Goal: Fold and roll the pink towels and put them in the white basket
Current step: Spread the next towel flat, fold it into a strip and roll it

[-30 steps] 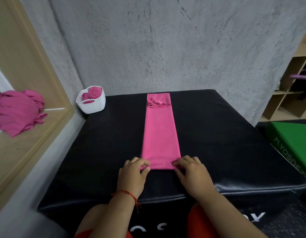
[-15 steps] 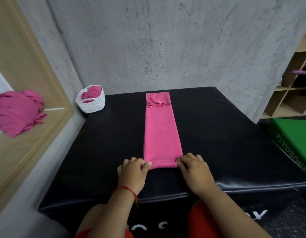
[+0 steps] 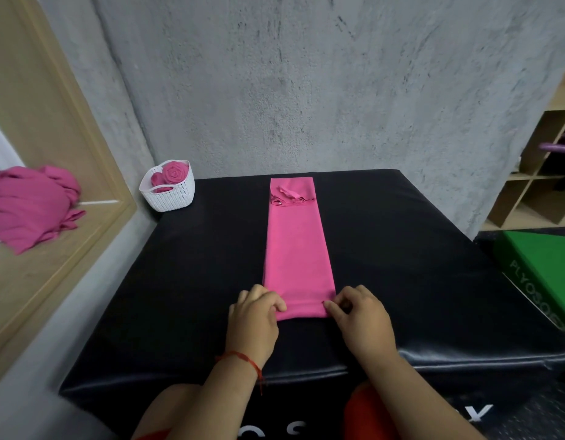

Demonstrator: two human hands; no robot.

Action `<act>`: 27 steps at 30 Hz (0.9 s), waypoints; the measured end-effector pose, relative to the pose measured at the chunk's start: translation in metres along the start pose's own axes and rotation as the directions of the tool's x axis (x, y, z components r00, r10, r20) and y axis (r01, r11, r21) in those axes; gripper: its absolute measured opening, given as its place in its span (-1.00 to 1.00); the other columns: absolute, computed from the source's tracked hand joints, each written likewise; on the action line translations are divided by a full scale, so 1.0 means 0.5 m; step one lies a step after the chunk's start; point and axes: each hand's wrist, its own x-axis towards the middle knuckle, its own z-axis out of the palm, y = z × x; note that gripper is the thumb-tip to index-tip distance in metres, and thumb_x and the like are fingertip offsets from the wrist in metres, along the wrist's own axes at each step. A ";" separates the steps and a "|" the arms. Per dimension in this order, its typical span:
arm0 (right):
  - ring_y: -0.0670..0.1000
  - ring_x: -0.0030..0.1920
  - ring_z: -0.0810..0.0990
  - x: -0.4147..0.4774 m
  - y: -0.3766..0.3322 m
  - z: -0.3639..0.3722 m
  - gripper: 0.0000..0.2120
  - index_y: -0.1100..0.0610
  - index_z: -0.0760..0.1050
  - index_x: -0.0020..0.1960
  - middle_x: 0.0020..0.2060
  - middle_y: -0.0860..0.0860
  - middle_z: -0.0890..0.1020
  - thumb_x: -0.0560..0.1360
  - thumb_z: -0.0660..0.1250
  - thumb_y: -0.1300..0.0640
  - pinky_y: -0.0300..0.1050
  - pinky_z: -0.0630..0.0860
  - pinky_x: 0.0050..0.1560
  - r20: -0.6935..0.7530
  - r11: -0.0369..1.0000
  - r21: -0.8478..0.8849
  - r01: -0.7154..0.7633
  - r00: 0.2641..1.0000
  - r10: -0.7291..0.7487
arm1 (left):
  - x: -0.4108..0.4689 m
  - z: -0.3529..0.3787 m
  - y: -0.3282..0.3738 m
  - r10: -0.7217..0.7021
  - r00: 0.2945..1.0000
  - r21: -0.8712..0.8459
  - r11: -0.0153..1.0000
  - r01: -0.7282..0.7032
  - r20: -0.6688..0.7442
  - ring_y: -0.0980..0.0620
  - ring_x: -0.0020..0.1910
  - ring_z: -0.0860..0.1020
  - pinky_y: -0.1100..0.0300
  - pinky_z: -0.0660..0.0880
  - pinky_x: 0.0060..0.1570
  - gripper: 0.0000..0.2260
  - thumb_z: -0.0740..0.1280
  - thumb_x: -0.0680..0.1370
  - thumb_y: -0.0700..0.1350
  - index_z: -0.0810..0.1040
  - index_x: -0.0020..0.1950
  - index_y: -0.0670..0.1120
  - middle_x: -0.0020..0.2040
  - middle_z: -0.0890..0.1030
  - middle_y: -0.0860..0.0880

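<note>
Pinching pink towel (image 3: 298, 255) end: L fingers (image 3: 274, 303), R fingers (image 3: 335, 310); corners hidden

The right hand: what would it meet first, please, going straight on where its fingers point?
The pink towel: the right hand pinches its near corner, fingers aimed across it, probably toward the left hand.

pink towel (image 3: 298, 249): folded to a long narrow strip, flat on black pad (image 3: 417, 265), far end ruffled | left hand (image 3: 254, 322): pinching near-left corner | right hand (image 3: 362, 319): pinching near-right corner | white basket (image 3: 168, 198): at pad's far-left corner, rolled towels (image 3: 173, 173) inside | loose pink pile (image 3: 27, 204): on wooden ledge (image 3: 52, 281), left
</note>
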 end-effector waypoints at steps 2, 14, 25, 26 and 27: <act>-0.13 -0.22 0.48 -0.001 -0.005 0.003 -0.78 -0.10 0.49 -0.18 -0.23 -0.18 0.46 0.53 0.53 0.01 -0.20 0.37 -0.29 0.005 0.998 -0.030 0.052 0.999 -0.052 | 0.000 0.001 -0.003 0.020 0.999 0.017 1.000 -0.020 0.029 0.15 0.02 0.43 0.06 0.46 0.13 -0.72 0.35 0.60 -0.25 0.60 -0.09 0.16 -0.03 0.48 0.24; -0.20 0.05 0.41 -0.015 0.008 -0.006 -0.66 -0.12 0.67 0.21 0.04 -0.29 0.47 0.49 0.51 0.16 -0.48 0.32 0.05 0.200 0.987 0.007 0.159 0.967 -0.157 | -0.013 -0.039 -0.029 -0.017 0.991 -0.010 1.000 0.019 0.132 0.24 0.10 0.38 0.14 0.26 0.20 -0.85 0.45 0.57 0.02 0.59 0.07 0.26 0.04 0.51 0.34; -0.12 0.00 0.52 -0.003 0.009 -0.009 -0.94 -0.17 0.58 0.07 -0.01 -0.25 0.61 0.62 0.43 -0.03 -0.12 0.50 0.03 0.161 0.996 0.078 0.041 0.986 -0.053 | 0.002 -0.038 -0.025 -0.179 0.978 -0.133 0.972 0.192 0.109 0.12 0.08 0.47 0.17 0.20 0.17 -0.92 0.32 0.65 0.14 0.46 0.06 0.19 -0.07 0.58 0.27; -0.14 0.00 0.51 -0.006 0.009 -0.011 -0.93 -0.16 0.54 0.01 -0.03 -0.24 0.62 0.62 0.43 -0.03 -0.11 0.50 0.03 0.168 0.996 0.089 0.020 0.985 -0.034 | 0.001 -0.038 -0.028 -0.189 0.975 -0.140 0.969 0.205 0.115 0.13 0.06 0.47 0.16 0.23 0.17 -0.91 0.31 0.65 0.15 0.44 0.05 0.18 -0.08 0.59 0.26; -0.15 0.00 0.51 -0.009 0.008 -0.013 -0.90 -0.16 0.51 -0.03 -0.05 -0.22 0.62 0.61 0.43 -0.03 -0.11 0.50 0.02 0.175 0.996 0.090 0.007 0.984 -0.023 | 0.001 -0.039 -0.028 -0.201 0.972 -0.144 0.965 0.218 0.121 0.16 0.02 0.46 0.14 0.27 0.18 -0.90 0.31 0.65 0.15 0.44 0.04 0.17 -0.10 0.58 0.24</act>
